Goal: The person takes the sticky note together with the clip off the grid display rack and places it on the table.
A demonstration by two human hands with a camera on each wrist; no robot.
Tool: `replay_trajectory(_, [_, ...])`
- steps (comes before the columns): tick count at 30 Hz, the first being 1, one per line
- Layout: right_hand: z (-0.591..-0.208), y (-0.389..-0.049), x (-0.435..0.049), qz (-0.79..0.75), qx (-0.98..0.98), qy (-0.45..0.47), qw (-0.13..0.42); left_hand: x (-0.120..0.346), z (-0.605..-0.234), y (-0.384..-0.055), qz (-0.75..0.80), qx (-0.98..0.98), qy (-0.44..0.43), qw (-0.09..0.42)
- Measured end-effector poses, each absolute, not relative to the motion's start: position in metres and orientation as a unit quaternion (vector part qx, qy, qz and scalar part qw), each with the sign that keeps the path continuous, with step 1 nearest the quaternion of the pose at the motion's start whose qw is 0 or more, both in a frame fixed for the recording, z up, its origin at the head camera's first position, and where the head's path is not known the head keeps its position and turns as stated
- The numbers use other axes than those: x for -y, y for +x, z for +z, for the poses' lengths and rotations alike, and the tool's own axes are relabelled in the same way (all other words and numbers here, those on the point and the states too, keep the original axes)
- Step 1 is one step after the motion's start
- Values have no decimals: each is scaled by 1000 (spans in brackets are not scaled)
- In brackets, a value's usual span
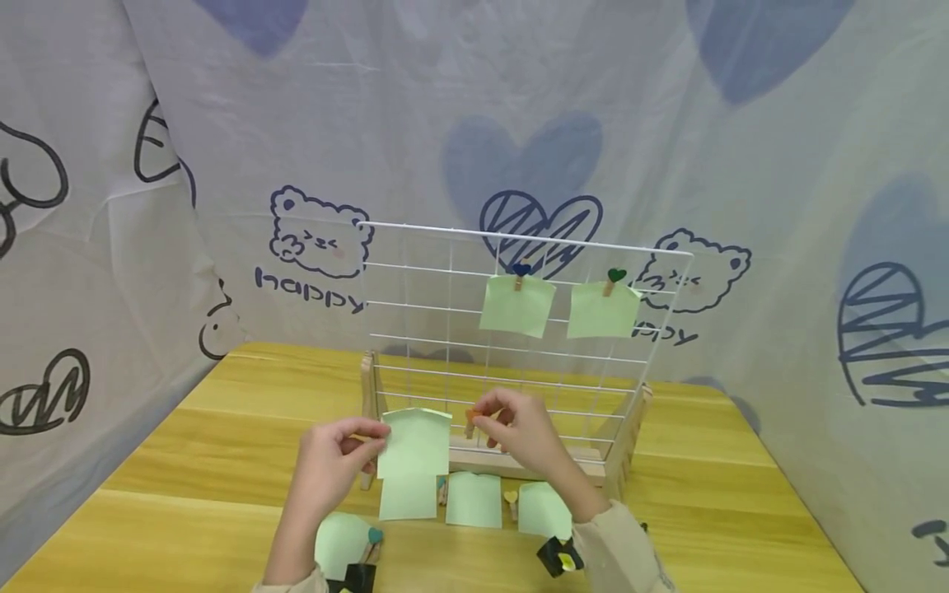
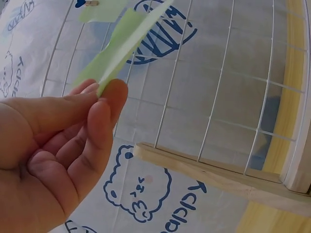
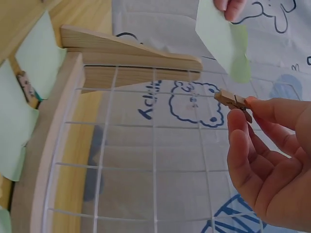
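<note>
My left hand (image 1: pixel 335 461) pinches a pale green paper sheet (image 1: pixel 417 449) by its left edge, in front of the white wire grid (image 1: pixel 452 338). In the left wrist view that sheet (image 2: pixel 121 46) stands almost edge-on between thumb and fingers. My right hand (image 1: pixel 525 432) holds a small wooden clothespin (image 3: pixel 232 99) with an orange top between thumb and forefinger, to the right of the sheet and apart from it. Two green sheets, a left one (image 1: pixel 516 309) and a right one (image 1: pixel 604 313), hang on the grid's upper right under clothespins with blue and green hearts.
The grid stands in a wooden base (image 1: pixel 626 449) on a yellow wood-grain table (image 1: pixel 200 461). Before it lie more green sheets (image 1: pixel 474 500), a yellow-heart clothespin (image 1: pixel 511 504) and a teal-heart clothespin (image 1: pixel 373 543). A printed cloth (image 1: pixel 415 99) hangs behind.
</note>
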State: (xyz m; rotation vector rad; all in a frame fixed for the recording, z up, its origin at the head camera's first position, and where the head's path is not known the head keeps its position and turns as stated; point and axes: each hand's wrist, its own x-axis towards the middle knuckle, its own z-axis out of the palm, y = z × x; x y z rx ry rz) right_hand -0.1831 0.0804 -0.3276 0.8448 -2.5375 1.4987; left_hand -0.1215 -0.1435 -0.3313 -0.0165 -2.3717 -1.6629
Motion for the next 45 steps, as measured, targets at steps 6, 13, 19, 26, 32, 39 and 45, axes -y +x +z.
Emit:
replay_trajectory(6, [-345,-182,-80,447,840,306,19,147,-338,-121,-557,823,-37,101])
replay_trajectory(13, [-353,-178,-80,438,846,304,-14,154,-349,-121,-554,826,-85,60])
replay_trajectory(19, [-365,-177,-82,457,837,295,-69,159,-357,-122,-567,817,-105,10])
replay_trajectory(26, [-377,-176,-85,463,834,283,-99,162,-370,-122,-570,811,-131,-30])
replay_trajectory(32, [-389,-176,-90,463,835,272,-123,164,-377,-122,-556,816,-152,-43])
replay_trajectory(39, [-404,-177,-93,448,834,276,-167,164,-390,-123,-540,819,-174,-81])
replay_trajectory(45, [-412,-175,-91,434,833,283,-195,161,-398,-124,-550,809,-168,-123])
